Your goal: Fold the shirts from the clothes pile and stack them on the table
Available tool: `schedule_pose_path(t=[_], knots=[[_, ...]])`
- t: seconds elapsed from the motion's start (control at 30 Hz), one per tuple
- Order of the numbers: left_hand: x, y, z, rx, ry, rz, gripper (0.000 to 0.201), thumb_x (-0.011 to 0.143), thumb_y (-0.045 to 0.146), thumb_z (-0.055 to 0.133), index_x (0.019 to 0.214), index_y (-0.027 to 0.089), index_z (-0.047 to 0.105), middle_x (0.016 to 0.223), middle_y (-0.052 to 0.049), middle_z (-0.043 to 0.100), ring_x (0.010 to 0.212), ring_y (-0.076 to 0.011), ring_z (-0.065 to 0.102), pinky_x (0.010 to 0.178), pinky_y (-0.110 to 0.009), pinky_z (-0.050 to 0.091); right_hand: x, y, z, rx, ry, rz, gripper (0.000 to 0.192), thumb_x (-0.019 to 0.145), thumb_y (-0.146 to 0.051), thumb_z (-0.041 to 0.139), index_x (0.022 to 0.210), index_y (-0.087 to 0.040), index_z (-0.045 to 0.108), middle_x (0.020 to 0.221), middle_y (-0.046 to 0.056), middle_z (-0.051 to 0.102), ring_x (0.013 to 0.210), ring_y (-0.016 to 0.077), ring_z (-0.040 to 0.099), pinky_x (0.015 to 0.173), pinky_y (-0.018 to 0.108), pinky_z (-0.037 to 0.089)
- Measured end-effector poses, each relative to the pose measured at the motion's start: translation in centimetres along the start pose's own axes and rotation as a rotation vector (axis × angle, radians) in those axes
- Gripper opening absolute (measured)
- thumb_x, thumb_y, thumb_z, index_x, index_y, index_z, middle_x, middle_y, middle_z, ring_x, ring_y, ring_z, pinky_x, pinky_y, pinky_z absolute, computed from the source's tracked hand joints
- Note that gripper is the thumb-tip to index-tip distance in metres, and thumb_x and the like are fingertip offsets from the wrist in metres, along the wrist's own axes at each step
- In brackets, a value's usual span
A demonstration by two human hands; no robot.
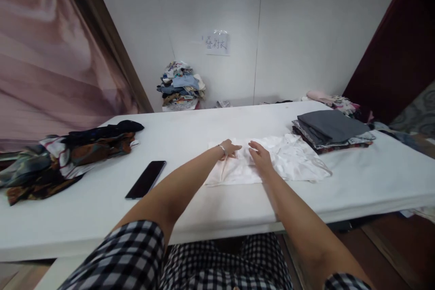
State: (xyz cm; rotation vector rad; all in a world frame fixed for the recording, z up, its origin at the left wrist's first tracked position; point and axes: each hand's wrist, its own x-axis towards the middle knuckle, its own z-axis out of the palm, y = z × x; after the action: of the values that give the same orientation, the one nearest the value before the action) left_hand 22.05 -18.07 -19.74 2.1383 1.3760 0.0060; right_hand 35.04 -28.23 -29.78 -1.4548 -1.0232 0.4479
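White cloth lies under both hands: a thin white garment (pixel 268 163), partly folded, spread near the middle of the white worktop (pixel 210 208). The left hand (pixel 230 148) rests flat on its left part, fingers released and extended, a thin bracelet at the wrist. The right hand (pixel 260 157) lies palm-down just beside it, also unclenched, pressing the fabric rather than gripping it. The two hands are close together, nearly touching.

By the look of it, the step in hand is smoothing or pressing down a fold, with the garment's right part still loose and rumpled. The next move would likely call for taking hold of that loose edge and keeping the layers aligned, since the thin cloth would slip easily.

To the right, near the garment, sits a stack of folded clothes (pixel 331 129) with a grey piece on top. To the left lies a black phone (pixel 146 179), and beyond it a heap of dark patterned clothes (pixel 68 156). Against the far wall stands a pile of mixed garments (pixel 181 86) below a paper sign (pixel 216 43).
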Motion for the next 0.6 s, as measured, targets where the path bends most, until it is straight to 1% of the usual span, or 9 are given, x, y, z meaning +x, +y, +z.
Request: schedule_pose_path(t=[0.03, 0.1, 0.2, 0.27, 0.3, 0.37, 0.47, 0.53, 0.6], knots=[[-0.1, -0.2, 0.6, -0.031, -0.007, 0.007, 0.055, 0.083, 0.056, 0.055, 0.115, 0.013, 0.062, 0.087, -0.013, 0.075, 0.069, -0.0218, 0.070, 0.056, -0.029, 0.049, 0.2, 0.2, 0.0, 0.016, 0.011, 0.000, 0.049, 0.083, -0.042, 0.055, 0.126, -0.020, 0.060, 0.126, 0.010, 0.066, 0.112, 0.0237, 0.063, 0.093, 0.039, 0.052], [-0.3, -1.2, 0.6, -0.067, 0.020, 0.017, 0.052, 0.087, 0.056, 0.048, 0.119, 0.018, 0.060, 0.094, -0.011, 0.074, 0.072, -0.0200, 0.070, 0.056, -0.028, 0.050, 0.4, 0.5, 0.0, 0.021, 0.025, 0.006, 0.047, 0.082, -0.040, 0.055, 0.124, -0.020, 0.061, 0.122, 0.010, 0.068, 0.114, 0.0235, 0.062, 0.095, 0.039, 0.051], [-0.5, -4.0, -1.2, -0.056, 0.141, -0.010, 0.044, 0.089, 0.049, 0.045, 0.122, 0.023, 0.058, 0.117, -0.010, 0.069, 0.093, -0.0210, 0.068, 0.063, -0.026, 0.051, 0.4, 0.0, 0.0, -0.003, 0.019, 0.008, 0.045, 0.083, -0.038, 0.053, 0.123, -0.020, 0.062, 0.121, 0.011, 0.068, 0.112, 0.0236, 0.063, 0.093, 0.039, 0.052], [-0.7, -6.2, -2.5, -0.026, 0.199, -0.083, 0.050, 0.087, 0.049, 0.047, 0.129, 0.023, 0.053, 0.126, -0.013, 0.064, 0.099, -0.0254, 0.066, 0.062, -0.029, 0.052, 0.2, -0.6, 0.0, -0.051, 0.011, -0.009, 0.044, 0.084, -0.038, 0.051, 0.122, -0.020, 0.063, 0.122, 0.010, 0.068, 0.111, 0.0238, 0.064, 0.090, 0.039, 0.053], [-0.8, -7.2, -3.0, -0.012, 0.203, -0.131, 0.055, 0.085, 0.051, 0.048, 0.131, 0.021, 0.051, 0.125, -0.016, 0.065, 0.097, -0.0282, 0.067, 0.060, -0.031, 0.052, 0.2, -0.8, -0.1, -0.087, 0.010, -0.019, 0.043, 0.085, -0.038, 0.050, 0.122, -0.021, 0.063, 0.123, 0.009, 0.068, 0.111, 0.0239, 0.063, 0.089, 0.038, 0.054], [-1.0, -8.8, -3.4, 0.008, 0.164, -0.219, 0.059, 0.083, 0.054, 0.049, 0.127, 0.015, 0.054, 0.109, -0.020, 0.070, 0.084, -0.0323, 0.068, 0.054, -0.036, 0.051, 0.1, -1.1, -0.2, -0.184, 0.006, -0.042, 0.043, 0.085, -0.036, 0.048, 0.122, -0.020, 0.063, 0.123, 0.008, 0.067, 0.114, 0.0236, 0.062, 0.090, 0.037, 0.053], [-0.9, -9.6, -2.6, 0.016, 0.088, -0.274, 0.053, 0.080, 0.056, 0.052, 0.103, 0.011, 0.067, 0.081, -0.020, 0.073, 0.071, -0.0327, 0.069, 0.053, -0.038, 0.050, 0.1, -1.1, -0.3, -0.388, -0.024, -0.073, 0.043, 0.085, -0.029, 0.046, 0.122, -0.020, 0.064, 0.123, 0.007, 0.068, 0.116, 0.0220, 0.061, 0.100, 0.036, 0.048], [-0.6, -9.3, -1.5, 0.014, 0.101, -0.255, 0.048, 0.078, 0.054, 0.057, 0.097, 0.012, 0.068, 0.085, -0.019, 0.073, 0.075, -0.0314, 0.070, 0.058, -0.035, 0.051, 0.2, -0.9, -0.3, -0.523, -0.065, -0.092, 0.043, 0.084, -0.025, 0.044, 0.122, -0.020, 0.065, 0.121, 0.006, 0.069, 0.116, 0.0216, 0.061, 0.105, 0.036, 0.044], [-0.1, -8.7, -0.7, 0.012, 0.156, -0.207, 0.043, 0.076, 0.047, 0.062, 0.103, 0.013, 0.066, 0.099, -0.017, 0.073, 0.087, -0.0295, 0.070, 0.065, -0.032, 0.052, 0.2, -1.0, -0.4, -0.605, -0.092, -0.126, 0.044, 0.085, -0.023, 0.043, 0.122, -0.020, 0.066, 0.120, 0.006, 0.069, 0.117, 0.0217, 0.060, 0.106, 0.037, 0.043]])
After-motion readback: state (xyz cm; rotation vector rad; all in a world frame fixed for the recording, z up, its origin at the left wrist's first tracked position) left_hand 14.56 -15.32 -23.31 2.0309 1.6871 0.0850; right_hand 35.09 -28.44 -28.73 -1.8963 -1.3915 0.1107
